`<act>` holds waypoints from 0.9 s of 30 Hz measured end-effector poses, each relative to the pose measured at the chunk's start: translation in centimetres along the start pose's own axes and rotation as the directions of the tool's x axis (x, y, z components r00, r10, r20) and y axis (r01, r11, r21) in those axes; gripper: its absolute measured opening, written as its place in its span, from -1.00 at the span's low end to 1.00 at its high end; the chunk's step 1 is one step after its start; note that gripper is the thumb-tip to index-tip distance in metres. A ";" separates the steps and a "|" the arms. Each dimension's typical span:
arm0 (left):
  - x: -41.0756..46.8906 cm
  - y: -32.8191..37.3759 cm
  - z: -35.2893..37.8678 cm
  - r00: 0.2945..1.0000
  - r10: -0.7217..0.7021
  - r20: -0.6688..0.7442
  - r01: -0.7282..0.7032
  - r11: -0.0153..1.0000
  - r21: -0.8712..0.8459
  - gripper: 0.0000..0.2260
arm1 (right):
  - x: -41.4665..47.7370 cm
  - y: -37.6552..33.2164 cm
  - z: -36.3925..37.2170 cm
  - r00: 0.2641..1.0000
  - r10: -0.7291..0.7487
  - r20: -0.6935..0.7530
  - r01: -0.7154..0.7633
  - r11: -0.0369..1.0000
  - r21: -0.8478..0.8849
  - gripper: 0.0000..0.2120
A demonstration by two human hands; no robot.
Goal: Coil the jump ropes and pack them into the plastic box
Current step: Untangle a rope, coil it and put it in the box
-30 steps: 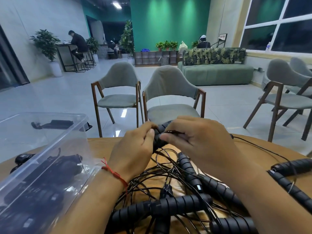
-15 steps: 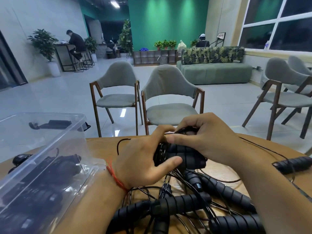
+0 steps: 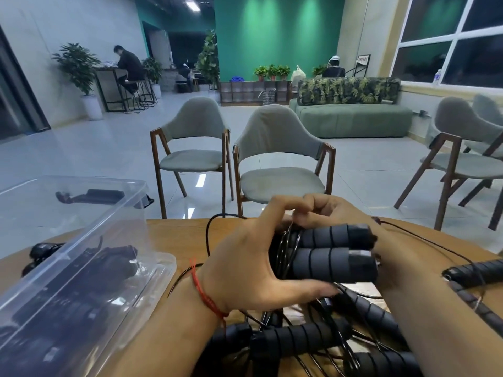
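Observation:
A coiled black jump rope [image 3: 330,253] with two ribbed foam handles side by side is held above the wooden table [image 3: 177,235]. My left hand [image 3: 253,265] cups its left end, thumb under the handles and fingers over the wound cord. My right hand [image 3: 337,210] reaches from behind and pinches the thin cord at the top of the bundle. A clear plastic box [image 3: 73,268] stands tilted at the left with several black ropes inside. More loose ropes [image 3: 313,338] lie tangled on the table under my hands.
Another rope handle [image 3: 473,273] lies at the right edge of the table. Two grey chairs [image 3: 275,159] stand just beyond the far table edge, more chairs at the right. People sit far off in the room.
The two handles have been brought together and lifted, lying level between my hands. My left hand has opened round the bundle's left end. My right hand has shifted to the cord on top.

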State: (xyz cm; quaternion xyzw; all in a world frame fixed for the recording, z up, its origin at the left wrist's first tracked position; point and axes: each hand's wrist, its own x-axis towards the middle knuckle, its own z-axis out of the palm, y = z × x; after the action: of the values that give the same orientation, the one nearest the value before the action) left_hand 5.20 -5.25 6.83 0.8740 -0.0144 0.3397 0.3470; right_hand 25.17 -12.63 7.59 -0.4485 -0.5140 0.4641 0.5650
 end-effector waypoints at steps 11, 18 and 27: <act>-0.2 -0.5 0.2 0.965 -0.064 -0.256 0.057 0.998 -0.034 -0.48 | -0.4 1.2 0.9 0.937 -0.200 -0.288 0.098 0.938 -0.333 -0.84; 0.5 -0.9 -0.3 0.828 -0.322 -0.458 0.191 0.932 -0.309 -0.43 | -0.4 1.9 1.9 0.882 -0.456 -0.121 0.178 0.559 -0.810 -0.76; 1.2 -2.6 -0.3 0.617 -0.721 -0.314 0.254 0.561 -0.788 -0.44 | -0.5 2.0 3.9 0.967 -0.225 -0.122 -0.057 0.277 -0.959 -0.67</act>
State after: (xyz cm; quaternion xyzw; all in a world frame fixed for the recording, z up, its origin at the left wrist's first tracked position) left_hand 6.62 -2.88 6.17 0.4881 0.2355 0.4525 0.7082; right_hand 21.15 -12.69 5.79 -0.7202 -0.6415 -0.0235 0.2631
